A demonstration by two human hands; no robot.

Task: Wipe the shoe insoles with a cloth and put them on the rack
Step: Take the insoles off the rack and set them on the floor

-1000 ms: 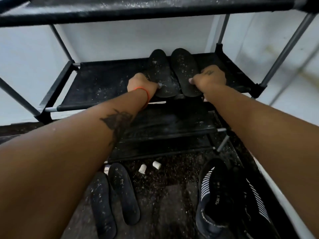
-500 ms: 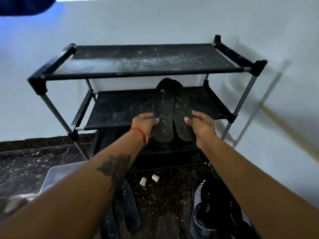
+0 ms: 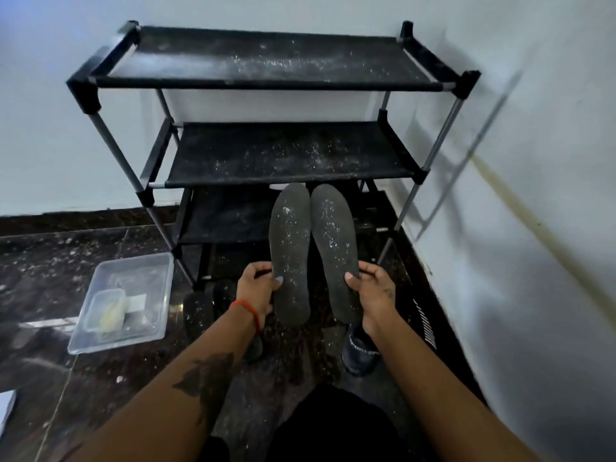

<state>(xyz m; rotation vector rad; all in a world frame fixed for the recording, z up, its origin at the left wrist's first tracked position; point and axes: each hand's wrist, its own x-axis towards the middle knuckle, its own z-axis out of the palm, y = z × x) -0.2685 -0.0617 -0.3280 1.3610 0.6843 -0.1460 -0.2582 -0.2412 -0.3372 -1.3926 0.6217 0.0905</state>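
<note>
Two dark grey insoles speckled with white dust are held side by side in the air in front of the black shoe rack (image 3: pixel 286 161). My left hand (image 3: pixel 255 291) grips the heel end of the left insole (image 3: pixel 289 251), thumb on top. My right hand (image 3: pixel 376 291) grips the heel end of the right insole (image 3: pixel 333 241) the same way. Both insoles point toes toward the rack, below its middle shelf. Two more dusty insoles (image 3: pixel 200 311) lie on the floor under my left wrist. No cloth is plainly visible.
A clear plastic tub (image 3: pixel 156 271) with a smaller container inside sits on the dark floor at the left. A dark shoe (image 3: pixel 358 353) stands under my right forearm, another by the white wall. The rack's shelves are dusty.
Both hands have pulled the two insoles off the middle shelf and back toward me, lower in front of the rack. The camera has drawn back and risen.
</note>
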